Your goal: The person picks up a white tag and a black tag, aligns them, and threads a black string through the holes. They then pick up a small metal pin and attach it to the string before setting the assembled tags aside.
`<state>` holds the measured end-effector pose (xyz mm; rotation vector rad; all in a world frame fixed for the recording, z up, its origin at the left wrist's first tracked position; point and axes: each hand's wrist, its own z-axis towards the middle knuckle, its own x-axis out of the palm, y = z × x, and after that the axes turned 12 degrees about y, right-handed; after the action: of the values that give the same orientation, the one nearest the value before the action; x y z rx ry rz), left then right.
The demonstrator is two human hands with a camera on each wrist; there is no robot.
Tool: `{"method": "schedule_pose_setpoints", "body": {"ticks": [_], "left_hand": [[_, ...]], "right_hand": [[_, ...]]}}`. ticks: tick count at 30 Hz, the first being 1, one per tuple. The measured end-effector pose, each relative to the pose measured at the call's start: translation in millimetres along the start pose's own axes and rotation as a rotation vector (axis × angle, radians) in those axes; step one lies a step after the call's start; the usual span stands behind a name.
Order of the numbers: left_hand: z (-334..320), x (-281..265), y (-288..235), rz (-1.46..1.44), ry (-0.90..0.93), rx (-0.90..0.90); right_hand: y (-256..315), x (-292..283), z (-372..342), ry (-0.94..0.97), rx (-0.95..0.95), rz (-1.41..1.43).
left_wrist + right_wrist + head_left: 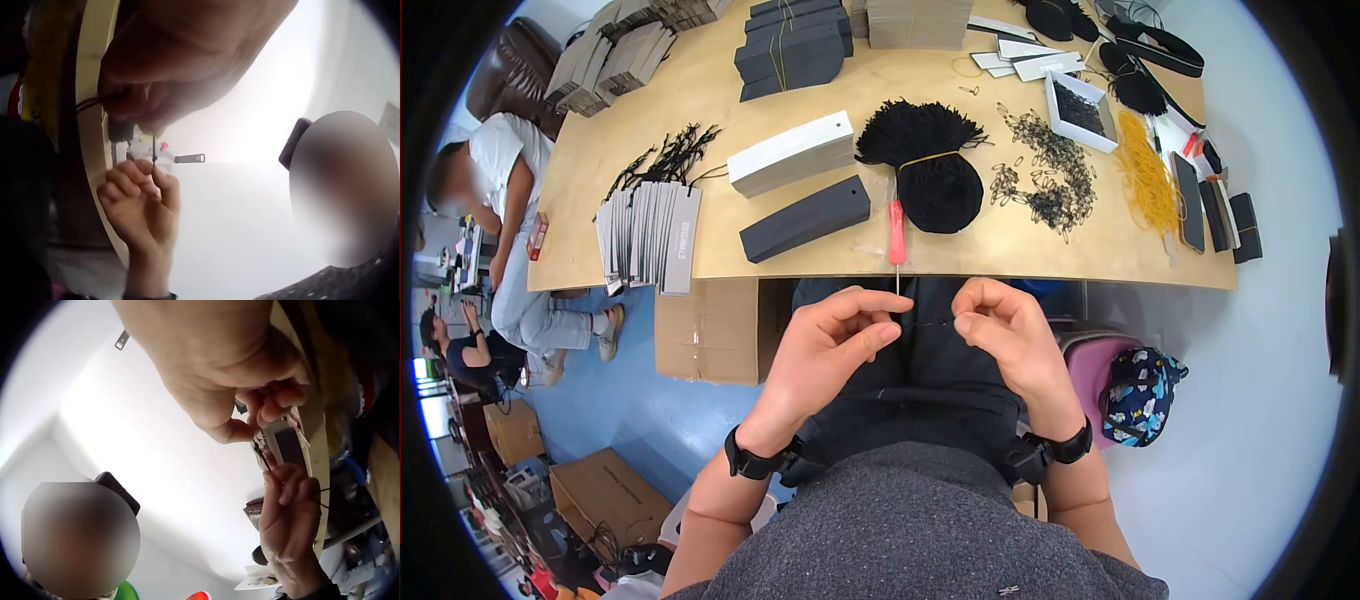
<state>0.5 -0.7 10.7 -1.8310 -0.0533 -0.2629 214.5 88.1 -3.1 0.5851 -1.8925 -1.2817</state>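
A thin black cord (154,147) with a small knot is stretched between the two hands, just off the table's front edge. My left hand (825,345) pinches one end between thumb and forefinger; in the right wrist view a dark loop of cord sticks out beside it. My right hand (1012,335) pinches the other end close to the knot, its other fingers curled in. Above the left fingertips lies a red-handled tool (897,235), its thin metal shaft jutting past the edge. A banded bundle of black cords (940,185) lies behind it.
On the table (990,262) are a white tag stack (790,155), a black tag stack (805,220), strung tags (645,235), scattered small black pins (1050,180), a white box (1083,110), yellow bands (1145,175) and a phone (1188,205). A cardboard box (705,330) stands below.
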Motion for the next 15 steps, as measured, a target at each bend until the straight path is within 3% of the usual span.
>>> {"method": "schedule_pose_setpoints", "body": {"ticks": [3, 9, 11, 12, 14, 15], "left_hand": [[-2.0, -12.9, -0.4, 0.180, -0.056, 0.077], [11.3, -8.7, 3.5, 0.220, -0.135, 0.174], [17.8, -3.1, 4.3, 0.311, -0.166, 0.199], [20.8, -0.2, 3.9, 0.356, -0.169, 0.214], [23.5, 4.1, 1.1, 0.444, -0.161, 0.225], [24.0, 6.3, -0.7, 0.445, -0.160, 0.225]], "right_hand": [[5.1, -10.8, -8.4, -0.118, -0.017, -0.087], [3.4, -32.3, -10.2, -0.279, -0.030, -0.469], [10.4, -23.9, -4.5, -0.410, -0.132, -0.945], [15.1, -16.3, -1.2, -0.412, -0.137, -0.947], [22.4, 3.4, 4.8, -0.419, -0.367, -0.836], [21.7, 10.3, 6.6, -0.287, -0.365, -0.649]]}}
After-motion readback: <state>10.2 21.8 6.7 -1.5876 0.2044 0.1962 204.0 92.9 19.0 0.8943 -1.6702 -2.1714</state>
